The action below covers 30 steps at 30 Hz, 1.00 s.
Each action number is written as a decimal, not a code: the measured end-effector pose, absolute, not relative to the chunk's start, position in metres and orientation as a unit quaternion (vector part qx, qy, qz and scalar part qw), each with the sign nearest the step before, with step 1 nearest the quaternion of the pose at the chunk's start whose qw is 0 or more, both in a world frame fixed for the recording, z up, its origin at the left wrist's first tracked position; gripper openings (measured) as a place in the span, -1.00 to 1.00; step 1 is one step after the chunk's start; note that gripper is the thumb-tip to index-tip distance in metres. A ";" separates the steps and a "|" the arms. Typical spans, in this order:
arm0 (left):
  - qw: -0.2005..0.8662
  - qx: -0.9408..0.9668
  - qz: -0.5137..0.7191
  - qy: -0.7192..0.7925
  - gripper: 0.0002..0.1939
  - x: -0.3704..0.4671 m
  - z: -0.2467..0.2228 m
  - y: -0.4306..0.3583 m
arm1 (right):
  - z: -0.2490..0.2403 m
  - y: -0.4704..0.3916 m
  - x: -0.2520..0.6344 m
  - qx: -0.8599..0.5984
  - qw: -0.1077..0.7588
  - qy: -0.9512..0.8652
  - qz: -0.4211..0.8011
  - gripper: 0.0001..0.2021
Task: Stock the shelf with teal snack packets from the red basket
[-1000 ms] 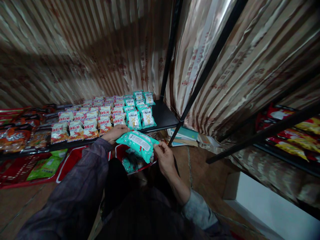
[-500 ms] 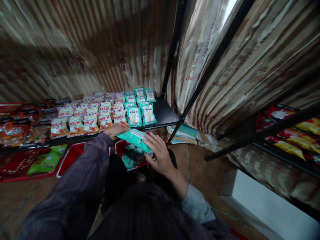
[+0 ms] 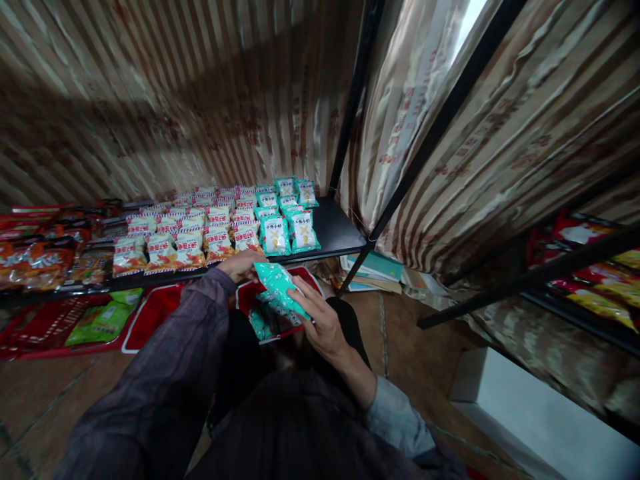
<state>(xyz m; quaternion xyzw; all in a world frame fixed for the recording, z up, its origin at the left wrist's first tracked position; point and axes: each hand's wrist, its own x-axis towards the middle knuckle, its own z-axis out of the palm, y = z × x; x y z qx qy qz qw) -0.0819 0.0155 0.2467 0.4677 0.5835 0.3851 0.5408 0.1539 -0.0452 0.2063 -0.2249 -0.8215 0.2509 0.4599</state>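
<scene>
A teal snack bag [image 3: 280,285] is held over a red basket [image 3: 316,279] in front of my knees. My right hand [image 3: 323,327] grips the bag's right end, fingers over its top. At the bag's upper left corner is my left hand [image 3: 243,265], its fingertips partly hidden, so its hold is unclear. More teal bags [image 3: 261,325] lie in the basket below. On the black shelf [image 3: 333,230] just beyond, upright teal bags [image 3: 303,232] stand beside rows of white and orange bags [image 3: 190,248].
Orange and dark packets [image 3: 47,257] fill the shelf's left part. A green packet [image 3: 100,320] lies in a red basket below. Black posts [image 3: 425,133], books [image 3: 375,267], a white box [image 3: 540,413] and yellow-red bags [image 3: 600,280] are to the right.
The held bag has turned, showing its patterned side instead of the pale label, and tilts down more to the right. The whole view has shifted slightly.
</scene>
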 end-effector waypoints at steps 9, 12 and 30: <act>0.587 0.437 0.445 0.516 -0.68 -0.074 0.256 0.006 | 0.203 -0.043 0.139 -0.341 0.573 -0.409 0.624 -0.56; 0.548 0.454 0.428 0.557 -0.76 -0.066 0.256 0.007 | 0.203 -0.044 0.134 -0.311 0.561 -0.307 0.703 -0.50; 0.483 0.464 0.394 0.629 -0.69 -0.063 0.249 0.005 | 0.187 -0.051 0.125 -0.342 0.571 -0.073 0.742 -0.77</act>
